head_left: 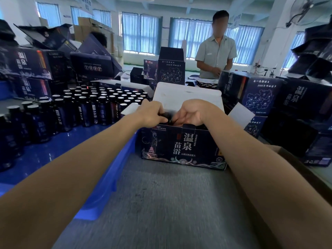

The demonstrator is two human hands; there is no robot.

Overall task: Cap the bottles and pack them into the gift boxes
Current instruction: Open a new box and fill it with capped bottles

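Both hands meet over the open mouth of the gift box (181, 147), which stands on the grey mat with its white lid flap (186, 94) thrown back. The left hand (152, 112) has its fingers curled round a small dark bottle (166, 117) just above the box's near rim. The right hand (193, 112) curls in towards the bottle's other end, but whether it pinches the bottle or only steadies it I cannot tell. Motion blur smears that spot, so it may be the cap end they are working on.

The bottle seems to lie crosswise, its long axis running left to right between the hands, roughly level with the rim.

To do this well, I would say: seat the cap squarely and turn it tight while the left hand holds the body firm. Then tip the bottle upright, cap up, and lower it straight into a free slot without scraping the cardboard.

The waiting bottles (93, 103) stand upright in rows in the blue tray (111, 177) to the left.
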